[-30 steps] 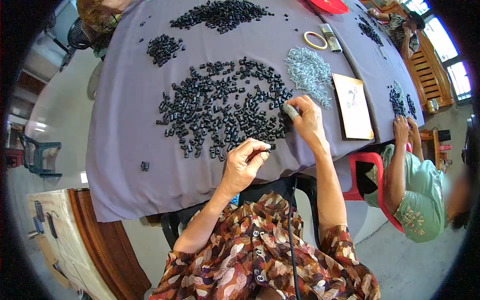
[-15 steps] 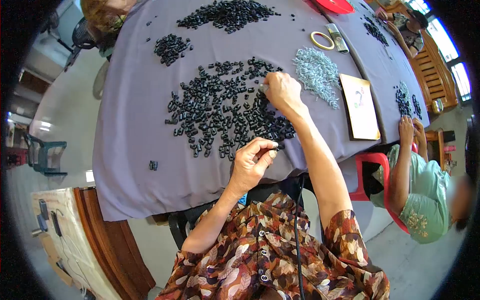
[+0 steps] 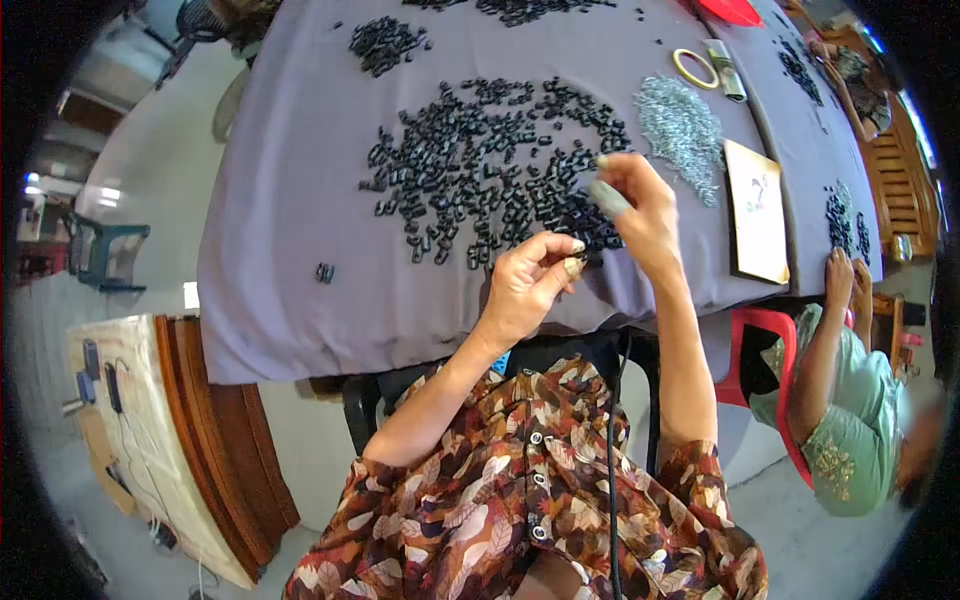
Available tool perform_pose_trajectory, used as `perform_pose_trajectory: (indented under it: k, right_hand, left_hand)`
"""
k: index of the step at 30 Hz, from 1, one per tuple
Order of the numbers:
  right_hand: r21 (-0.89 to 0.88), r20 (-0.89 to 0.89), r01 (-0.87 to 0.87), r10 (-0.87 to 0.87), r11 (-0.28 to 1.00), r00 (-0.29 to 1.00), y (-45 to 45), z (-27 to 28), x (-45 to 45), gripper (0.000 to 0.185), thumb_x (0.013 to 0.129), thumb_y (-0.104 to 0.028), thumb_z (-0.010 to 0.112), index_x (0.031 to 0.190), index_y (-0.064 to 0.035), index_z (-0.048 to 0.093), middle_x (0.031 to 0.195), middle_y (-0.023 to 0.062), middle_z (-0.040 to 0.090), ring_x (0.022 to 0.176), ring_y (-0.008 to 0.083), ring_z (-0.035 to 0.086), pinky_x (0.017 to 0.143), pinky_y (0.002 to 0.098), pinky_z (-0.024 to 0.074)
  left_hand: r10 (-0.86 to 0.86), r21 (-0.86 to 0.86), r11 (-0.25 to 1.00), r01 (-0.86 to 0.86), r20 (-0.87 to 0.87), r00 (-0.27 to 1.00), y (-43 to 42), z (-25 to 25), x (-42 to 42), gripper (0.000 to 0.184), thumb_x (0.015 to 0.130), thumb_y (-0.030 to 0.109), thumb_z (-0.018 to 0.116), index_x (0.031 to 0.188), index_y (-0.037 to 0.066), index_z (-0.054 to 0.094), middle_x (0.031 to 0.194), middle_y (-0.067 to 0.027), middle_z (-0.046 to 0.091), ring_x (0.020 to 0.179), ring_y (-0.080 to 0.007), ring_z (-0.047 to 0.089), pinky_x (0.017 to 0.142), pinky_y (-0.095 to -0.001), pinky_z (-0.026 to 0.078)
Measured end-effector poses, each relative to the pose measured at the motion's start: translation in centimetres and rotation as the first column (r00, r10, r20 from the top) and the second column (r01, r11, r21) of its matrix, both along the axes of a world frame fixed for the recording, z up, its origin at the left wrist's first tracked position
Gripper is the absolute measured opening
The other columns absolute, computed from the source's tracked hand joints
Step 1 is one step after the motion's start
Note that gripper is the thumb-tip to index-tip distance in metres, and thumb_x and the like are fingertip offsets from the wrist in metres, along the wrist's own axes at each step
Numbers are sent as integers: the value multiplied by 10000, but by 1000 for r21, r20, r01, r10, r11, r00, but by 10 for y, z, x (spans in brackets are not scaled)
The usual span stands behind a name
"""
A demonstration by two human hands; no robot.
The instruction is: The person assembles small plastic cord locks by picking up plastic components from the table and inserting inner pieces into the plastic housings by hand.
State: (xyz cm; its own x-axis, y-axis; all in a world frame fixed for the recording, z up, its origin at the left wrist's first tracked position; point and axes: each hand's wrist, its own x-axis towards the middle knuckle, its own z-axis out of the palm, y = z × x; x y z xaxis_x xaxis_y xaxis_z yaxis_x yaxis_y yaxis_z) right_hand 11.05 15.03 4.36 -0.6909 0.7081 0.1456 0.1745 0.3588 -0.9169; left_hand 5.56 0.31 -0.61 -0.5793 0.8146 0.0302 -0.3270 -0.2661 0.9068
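My left hand (image 3: 528, 284) is closed in a pinch just above the table's near edge, with a small black piece (image 3: 583, 256) at its fingertips, mostly hidden. To the right, my right hand (image 3: 645, 215) hovers by the near right side of a spread of small black plastic pieces (image 3: 490, 165). Its thumb and fingers are apart, slightly blurred, and nothing shows between them. Further right lies a heap of small clear, silvery pieces (image 3: 680, 130).
A purple-grey cloth (image 3: 290, 200) covers the table. On it are a printed booklet (image 3: 757, 215), a roll of tape (image 3: 695, 68), a small packet (image 3: 727, 70), another black heap (image 3: 382, 45) and a red tray (image 3: 735, 10). A person in green (image 3: 850, 400) sits at right.
My right hand has drawn back from the black pieces toward me, its fingers parting. My left hand stays pinched. The whole view has shifted, so the table sits higher in it.
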Motion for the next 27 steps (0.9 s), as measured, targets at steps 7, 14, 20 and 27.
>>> perform_pose_trajectory:
  k: [7, 14, 20, 27]
  right_hand:
    - [-386, -181, -184, 121, 904, 976, -22, -26, 49, 93, 789, 16, 620, 873, -16, 596, 738, 8, 591, 624, 58, 527, 555, 195, 438]
    - [-370, -266, -240, 145, 897, 953, -29, -32, 52, 113, 768, 62, 611, 867, 9, 598, 827, 42, 590, 678, 82, 551, 587, 208, 462]
    - [-298, -269, -251, 171, 921, 948, -29, -27, 53, 119, 754, 67, 619, 851, 0, 611, 818, 44, 593, 683, 83, 548, 596, 208, 460]
    - [-319, -244, -288, 215, 903, 946, -29, -29, 53, 113, 750, 59, 629, 844, 0, 609, 809, 43, 592, 673, 85, 541, 599, 216, 461]
  left_hand:
    - [-20, -37, 999, 15, -148, 989, -1, 3, -5, 121, 839, -33, 547, 950, -5, 587, 804, -17, 554, 651, -70, 552, 589, -197, 476]
    - [-12, -11, 1000, 9, -227, 974, 0, 0, -6, 110, 832, -53, 543, 927, -23, 592, 823, -38, 554, 601, -79, 551, 530, -191, 471]
    - [-13, -21, 1000, 9, -239, 971, 0, 6, -4, 105, 832, -41, 531, 903, -21, 605, 831, -32, 558, 554, -69, 540, 467, -186, 447]
    - [-69, -22, 998, 66, -118, 991, -1, 11, -4, 104, 851, -24, 522, 929, -24, 590, 800, -42, 559, 562, -82, 552, 448, -200, 486]
